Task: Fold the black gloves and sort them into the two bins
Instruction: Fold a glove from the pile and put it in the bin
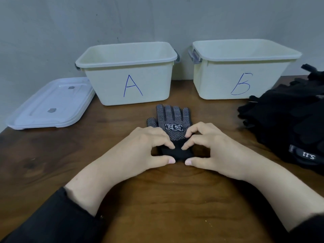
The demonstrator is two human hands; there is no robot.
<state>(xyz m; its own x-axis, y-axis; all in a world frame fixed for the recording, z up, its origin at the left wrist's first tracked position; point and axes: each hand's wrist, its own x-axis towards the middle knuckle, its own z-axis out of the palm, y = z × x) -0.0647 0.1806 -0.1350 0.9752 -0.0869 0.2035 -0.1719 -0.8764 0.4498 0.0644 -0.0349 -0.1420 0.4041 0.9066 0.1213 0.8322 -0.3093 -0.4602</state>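
Observation:
A black glove [171,120] with white grip dots and a white printed label lies flat on the wooden table, fingers pointing toward the bins. My left hand [145,148] pinches the left side of its plain black cuff between thumb and fingers. My right hand [208,146] pinches the right side of the cuff the same way. Behind the glove stand two cream bins, one marked A [129,74] at centre left and one marked B [242,67] at the right. No gloves are visible inside either bin from this angle.
A heap of black gloves [289,123] fills the right side of the table, one with a white printed strap near the front. A clear plastic lid [50,104] lies at the far left by the table's edge. A grey wall rises behind the bins.

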